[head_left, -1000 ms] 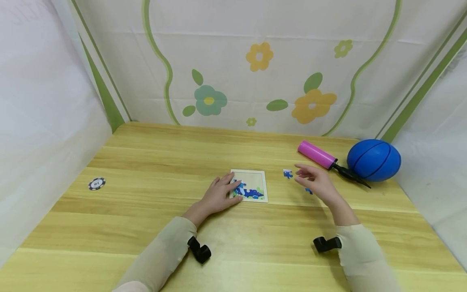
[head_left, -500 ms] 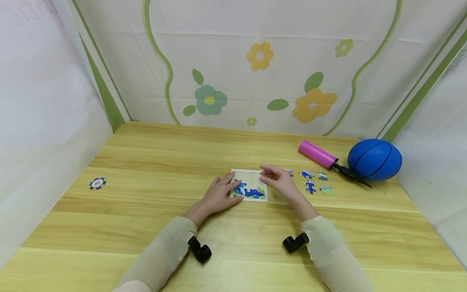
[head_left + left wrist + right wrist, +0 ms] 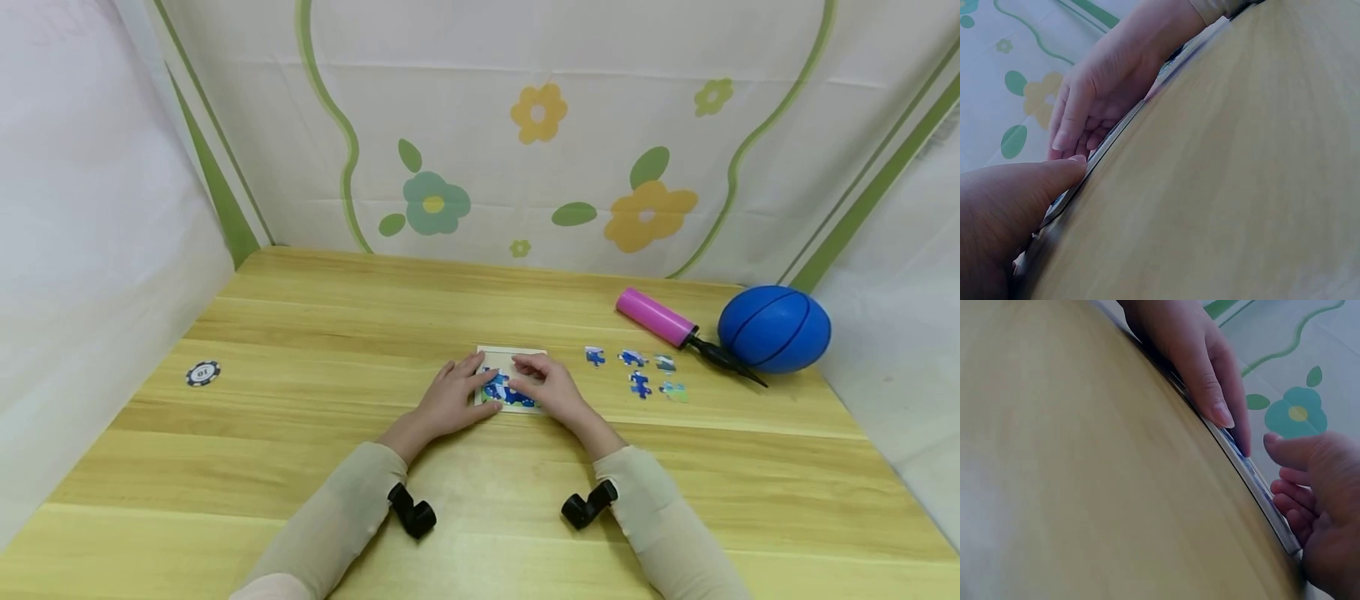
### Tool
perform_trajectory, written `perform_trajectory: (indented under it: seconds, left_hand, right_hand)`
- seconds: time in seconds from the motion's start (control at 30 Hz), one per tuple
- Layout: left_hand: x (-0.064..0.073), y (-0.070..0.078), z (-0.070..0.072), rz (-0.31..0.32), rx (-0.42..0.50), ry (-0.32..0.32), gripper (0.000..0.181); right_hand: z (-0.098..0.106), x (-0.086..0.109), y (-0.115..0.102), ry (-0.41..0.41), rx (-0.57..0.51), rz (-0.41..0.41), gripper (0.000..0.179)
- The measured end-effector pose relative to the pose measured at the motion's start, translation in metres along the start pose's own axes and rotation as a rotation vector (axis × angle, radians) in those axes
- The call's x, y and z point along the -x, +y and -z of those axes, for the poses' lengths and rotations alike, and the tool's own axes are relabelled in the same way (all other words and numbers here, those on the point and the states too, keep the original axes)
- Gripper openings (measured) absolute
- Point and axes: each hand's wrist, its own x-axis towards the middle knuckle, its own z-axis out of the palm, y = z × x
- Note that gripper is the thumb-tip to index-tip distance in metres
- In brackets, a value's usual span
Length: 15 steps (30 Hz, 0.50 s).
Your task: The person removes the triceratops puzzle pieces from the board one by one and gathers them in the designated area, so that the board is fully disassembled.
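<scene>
A square puzzle tray (image 3: pixel 514 350) lies on the wooden table, with blue and green dinosaur pieces (image 3: pixel 517 397) fitted along its lower part. My left hand (image 3: pixel 450 398) rests over its left side, fingers spread across the pieces and thumb at the near edge. My right hand (image 3: pixel 553 390) is over the tray's right side, fingers bent and thumb apart from them; no piece shows between them. In the right wrist view, the right thumb (image 3: pixel 1285 450) stands above the tray's edge (image 3: pixel 1266 506), with the left hand (image 3: pixel 1200 369) beyond. The pieces beneath the hands are partly hidden.
Several loose puzzle pieces (image 3: pixel 640 384) lie right of the tray. Behind them are a pink hand pump (image 3: pixel 655 317) and a blue ball (image 3: pixel 775 329). A poker chip (image 3: pixel 202 373) lies far left. A flowered cloth (image 3: pixel 480 125) walls off the back.
My right hand has moved left from above the loose pieces to over the tray, uncovering those pieces. My left hand has stayed on the tray.
</scene>
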Motion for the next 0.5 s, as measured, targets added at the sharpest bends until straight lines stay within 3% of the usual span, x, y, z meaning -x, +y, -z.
perform_trajectory:
  seconds: [0.17,0.5]
  left_hand:
    - [-0.001,0.0,0.0,0.001,-0.008,-0.007,0.058]
    - [-0.001,-0.002,0.0,0.005,0.038,0.012,0.057]
  right_hand:
    - [-0.006,-0.001,0.001,0.0,0.148,0.045,0.037]
    - [-0.012,0.0,-0.003,0.034,0.274,0.117,0.037]
